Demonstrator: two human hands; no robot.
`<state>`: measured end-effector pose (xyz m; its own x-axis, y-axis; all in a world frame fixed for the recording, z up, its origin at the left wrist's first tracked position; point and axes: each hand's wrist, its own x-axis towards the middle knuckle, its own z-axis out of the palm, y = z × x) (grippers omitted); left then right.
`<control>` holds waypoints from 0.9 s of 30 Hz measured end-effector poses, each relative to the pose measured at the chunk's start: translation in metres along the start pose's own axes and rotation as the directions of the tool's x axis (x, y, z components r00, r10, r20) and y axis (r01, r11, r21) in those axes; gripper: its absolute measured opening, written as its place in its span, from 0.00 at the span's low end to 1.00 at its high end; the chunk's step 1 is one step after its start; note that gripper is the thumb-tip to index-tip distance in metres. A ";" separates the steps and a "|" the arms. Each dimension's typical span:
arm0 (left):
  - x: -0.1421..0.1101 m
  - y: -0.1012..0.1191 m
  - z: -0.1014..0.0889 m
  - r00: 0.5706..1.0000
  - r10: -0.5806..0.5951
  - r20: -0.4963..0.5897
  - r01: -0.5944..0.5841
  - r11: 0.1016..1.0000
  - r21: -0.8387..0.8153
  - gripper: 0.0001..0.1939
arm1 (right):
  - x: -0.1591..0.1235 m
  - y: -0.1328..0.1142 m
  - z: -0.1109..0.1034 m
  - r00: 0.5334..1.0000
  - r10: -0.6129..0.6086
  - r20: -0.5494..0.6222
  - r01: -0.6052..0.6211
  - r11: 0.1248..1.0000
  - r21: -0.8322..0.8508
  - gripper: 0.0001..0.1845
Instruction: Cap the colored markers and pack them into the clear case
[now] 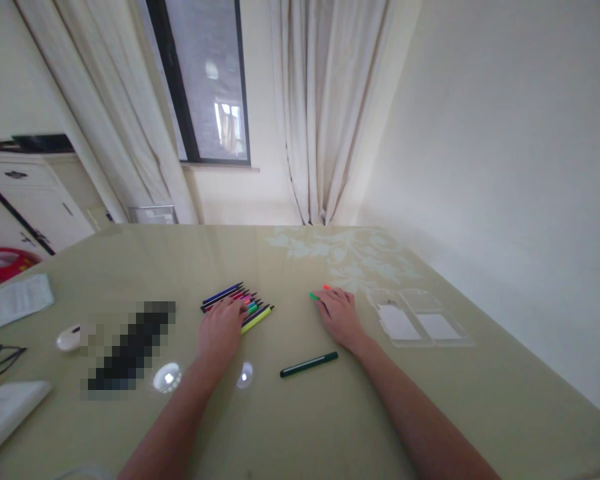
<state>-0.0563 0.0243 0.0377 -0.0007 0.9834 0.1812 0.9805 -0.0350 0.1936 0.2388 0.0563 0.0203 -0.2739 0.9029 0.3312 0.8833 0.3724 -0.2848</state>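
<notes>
Possibly the pens (258, 321) could roll apart if the left hand (221, 325), curled over them, presses unevenly; whether it grips any, I cannot tell. A green tip (313, 295) and orange tip (327, 287) show past the right hand (339, 315), its closure hidden too. A dark pen (309, 365) lies between the forearms (410, 400), easily knocked; a clear case (427, 344) sits right.

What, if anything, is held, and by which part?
Any grip cannot be told: left hand lies over coloured pens; a green end and an orange end show beyond right hand.
</notes>
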 end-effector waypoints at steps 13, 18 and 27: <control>0.000 0.000 0.006 0.997 0.062 -0.053 -0.063 0.998 -0.009 0.09 | 0.001 -0.004 -0.001 0.984 -0.181 -0.002 0.179 0.974 0.141 0.08; -0.006 0.026 0.003 0.975 0.123 -0.186 -0.156 0.972 -0.177 0.07 | -0.002 -0.011 -0.010 0.985 -0.132 -0.107 0.160 0.933 0.324 0.09; -0.022 0.051 0.008 0.944 0.257 -0.207 -0.323 0.846 -0.425 0.10 | -0.010 -0.032 -0.042 0.972 -0.086 -0.219 0.212 0.724 0.657 0.09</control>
<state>-0.0051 0.0026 0.0361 0.2105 0.8824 0.4207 0.7458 -0.4232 0.5145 0.2294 0.0266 0.0641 -0.2589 0.7985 0.5435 0.3313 0.6019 -0.7266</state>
